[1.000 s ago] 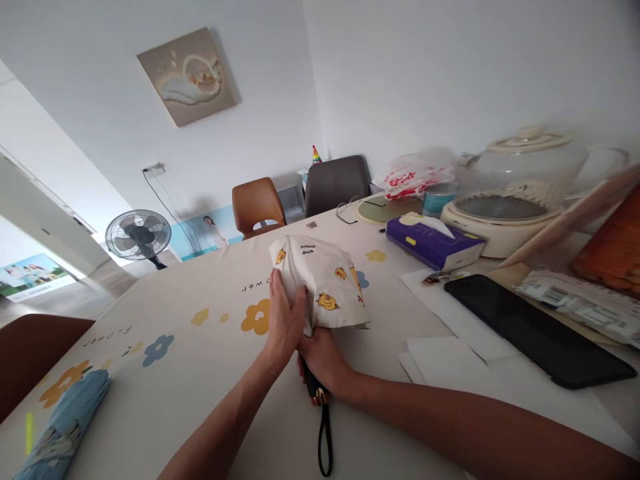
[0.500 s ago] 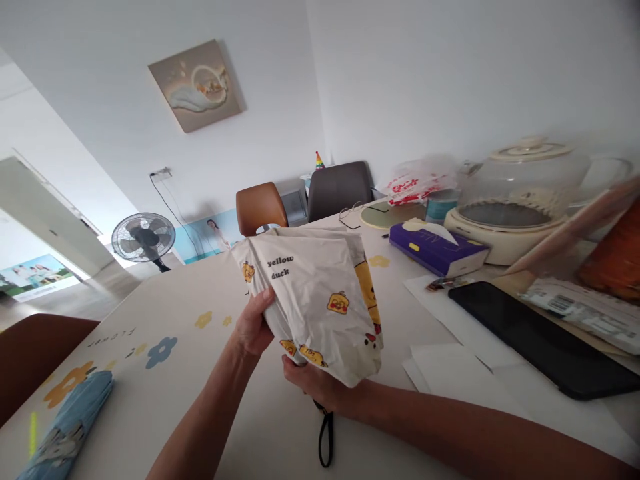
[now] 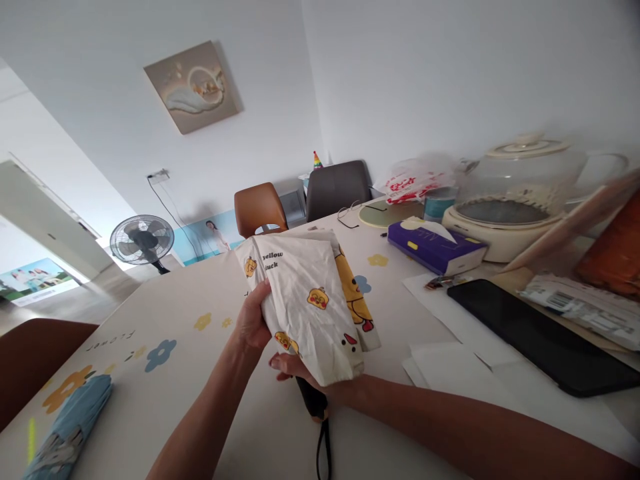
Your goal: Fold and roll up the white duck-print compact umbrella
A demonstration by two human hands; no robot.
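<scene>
I hold a folded white umbrella with yellow duck prints just above the table. My left hand is closed round the left side of its loose canopy. My right hand sits under the canopy's lower edge, fingers curled around the black handle. The handle's black wrist strap hangs down toward the tabletop. Much of my right hand is hidden by the fabric.
A blue folded umbrella lies at the table's near left corner. To the right are white papers, a black tablet, a purple tissue box and a lidded cooker. Chairs stand at the far side.
The umbrella rose off the table and tilted up towards me. My left hand moved from pressing on the canopy to gripping its left side; the canopy has turned slightly.
</scene>
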